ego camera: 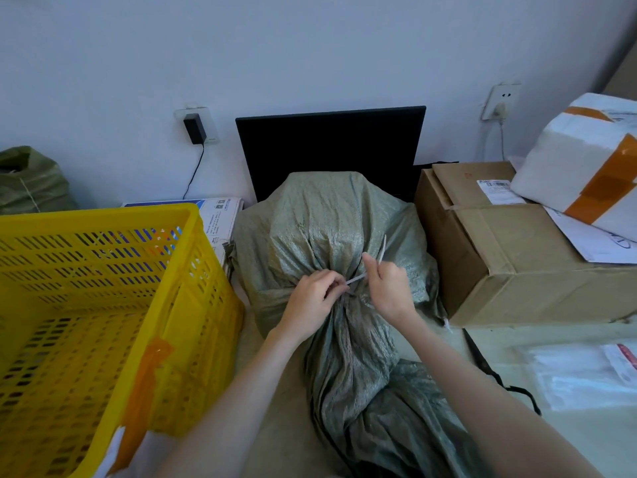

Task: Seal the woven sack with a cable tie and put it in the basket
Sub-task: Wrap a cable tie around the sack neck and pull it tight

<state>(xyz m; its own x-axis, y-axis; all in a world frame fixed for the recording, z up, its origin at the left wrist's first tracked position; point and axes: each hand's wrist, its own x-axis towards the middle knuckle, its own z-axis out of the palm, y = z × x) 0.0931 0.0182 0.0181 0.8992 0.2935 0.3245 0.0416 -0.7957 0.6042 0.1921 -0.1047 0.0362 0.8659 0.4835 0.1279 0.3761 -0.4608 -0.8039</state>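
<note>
Two grips: your left hand (312, 302) pinches the cable tie (358, 278) at the sack's gathered neck; your right hand (387, 283) pulls its tail, cinching.
Sack: woven sack (331, 236) at 12 o'clock on the counter.
Basket: basket (103, 215) waits at 9 o'clock.

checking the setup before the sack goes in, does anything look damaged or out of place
The basket has orange tape stuck down its near corner, like a patched crack. The box flap is lifted open. Otherwise nothing stands out: both hands are on the tie at the sack neck.

Both hands (312, 298) (387, 288) apparently pinching, close together.
</note>
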